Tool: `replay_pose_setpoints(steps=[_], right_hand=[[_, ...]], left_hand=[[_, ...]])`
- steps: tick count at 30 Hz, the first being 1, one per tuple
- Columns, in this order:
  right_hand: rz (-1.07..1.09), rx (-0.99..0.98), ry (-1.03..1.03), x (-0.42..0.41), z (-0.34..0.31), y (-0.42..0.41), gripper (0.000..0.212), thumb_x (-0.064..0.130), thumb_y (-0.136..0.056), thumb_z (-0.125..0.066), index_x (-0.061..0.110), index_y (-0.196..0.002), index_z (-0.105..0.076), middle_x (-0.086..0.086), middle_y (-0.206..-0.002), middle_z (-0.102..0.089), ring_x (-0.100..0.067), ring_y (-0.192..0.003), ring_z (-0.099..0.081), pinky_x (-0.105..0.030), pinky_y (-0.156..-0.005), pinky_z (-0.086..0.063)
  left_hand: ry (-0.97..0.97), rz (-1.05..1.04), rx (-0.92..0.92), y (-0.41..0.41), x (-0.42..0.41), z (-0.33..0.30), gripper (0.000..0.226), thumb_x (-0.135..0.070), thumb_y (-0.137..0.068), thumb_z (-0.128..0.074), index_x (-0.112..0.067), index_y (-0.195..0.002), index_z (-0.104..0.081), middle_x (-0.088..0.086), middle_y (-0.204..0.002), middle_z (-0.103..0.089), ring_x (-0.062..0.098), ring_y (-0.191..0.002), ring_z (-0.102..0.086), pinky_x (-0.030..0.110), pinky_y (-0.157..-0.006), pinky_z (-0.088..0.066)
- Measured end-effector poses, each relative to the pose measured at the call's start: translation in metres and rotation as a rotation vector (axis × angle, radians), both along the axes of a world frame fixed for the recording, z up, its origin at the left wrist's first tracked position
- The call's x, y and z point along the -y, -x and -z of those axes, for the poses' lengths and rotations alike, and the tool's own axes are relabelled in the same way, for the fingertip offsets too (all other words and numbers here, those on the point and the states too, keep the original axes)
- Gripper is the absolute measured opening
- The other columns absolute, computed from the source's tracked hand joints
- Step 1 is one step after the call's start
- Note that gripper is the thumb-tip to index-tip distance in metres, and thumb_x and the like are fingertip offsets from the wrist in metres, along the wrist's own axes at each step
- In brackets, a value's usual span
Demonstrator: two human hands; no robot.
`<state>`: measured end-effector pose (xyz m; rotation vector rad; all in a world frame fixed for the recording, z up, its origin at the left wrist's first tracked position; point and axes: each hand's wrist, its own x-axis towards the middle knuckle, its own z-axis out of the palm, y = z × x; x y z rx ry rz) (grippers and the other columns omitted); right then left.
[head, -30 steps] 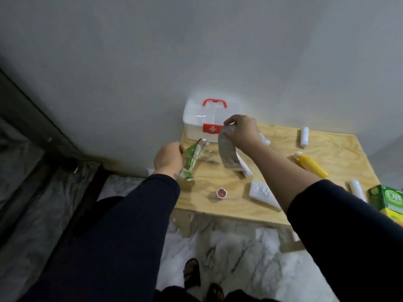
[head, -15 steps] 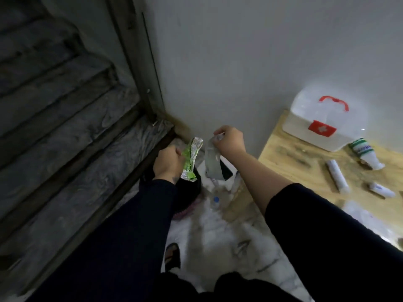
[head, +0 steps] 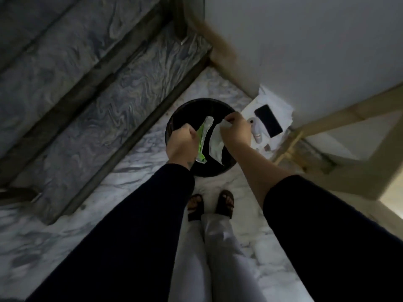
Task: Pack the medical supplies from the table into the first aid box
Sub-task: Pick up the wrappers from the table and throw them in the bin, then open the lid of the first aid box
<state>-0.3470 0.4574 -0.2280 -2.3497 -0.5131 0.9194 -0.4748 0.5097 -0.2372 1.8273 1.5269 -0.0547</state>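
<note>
The first aid box and the table top with the supplies are out of my view; I see only the wooden table leg [head: 290,147] and frame at the right. I look straight down at a round black bin [head: 174,123] that stands on the marble floor [head: 65,225], near the bottom stair step [head: 122,94]. My left hand [head: 181,144] is closed around a green and silver foil wrapper [head: 204,136], which hangs over the opening of the bin. My right hand [head: 235,131] pinches the top edge of a clear empty plastic wrapper [head: 216,144] between thumb and fingers, and it hangs down over the bin too. The two wrappers are just beside each other but I cannot tell if they touch. Right of the bin, against the wall, a black phone [head: 268,123] lies on white paper [head: 274,103], with a small white bottle [head: 257,131] beside it. My feet in dark sandals [head: 196,208] stand just before the bin.
</note>
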Motion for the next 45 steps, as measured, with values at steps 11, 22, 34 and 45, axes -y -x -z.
replay_pose_setpoints(steps=[11,22,34,45], right_hand=[[-0.259,-0.073,0.213,-0.012,0.103,-0.005,0.038,0.013,-0.091,-0.063,0.012,-0.128,-0.052,-0.012,-0.116,-0.064,-0.025,-0.097,-0.062,-0.03,-0.079,-0.049],[-0.483,0.08,0.23,0.004,-0.022,-0.036,0.038,0.018,-0.089,-0.061,0.019,-0.126,-0.056,-0.011,-0.125,-0.063,-0.03,-0.114,-0.059,-0.04,-0.093,-0.052],[-0.201,0.315,0.163,0.106,-0.206,-0.115,0.037,0.021,-0.089,-0.061,0.022,-0.125,-0.055,-0.009,-0.13,-0.059,-0.028,-0.114,-0.059,-0.039,-0.094,-0.051],[0.074,0.646,0.21,0.269,-0.269,-0.218,0.049,0.013,-0.086,-0.061,0.02,-0.133,-0.048,-0.006,-0.141,-0.048,-0.027,-0.133,-0.038,-0.04,-0.106,-0.039]], left_hand=[[0.148,0.093,-0.064,0.013,-0.004,0.098,0.016,-0.025,-0.099,-0.053,-0.021,-0.113,-0.058,0.002,-0.108,-0.067,0.027,-0.092,-0.063,0.032,-0.068,-0.044],[0.008,0.517,-0.129,-0.031,-0.025,-0.026,0.03,-0.028,-0.097,-0.055,-0.019,-0.126,-0.055,0.001,-0.128,-0.062,0.024,-0.113,-0.06,0.038,-0.088,-0.053],[-0.457,1.089,-0.121,-0.151,0.03,-0.214,0.029,-0.027,-0.093,-0.057,-0.02,-0.121,-0.058,0.004,-0.127,-0.061,0.03,-0.113,-0.06,0.033,-0.083,-0.045],[-0.664,1.318,0.134,-0.302,0.149,-0.276,0.047,-0.019,-0.091,-0.058,-0.019,-0.137,-0.046,-0.001,-0.143,-0.046,0.025,-0.127,-0.049,0.039,-0.087,-0.047]])
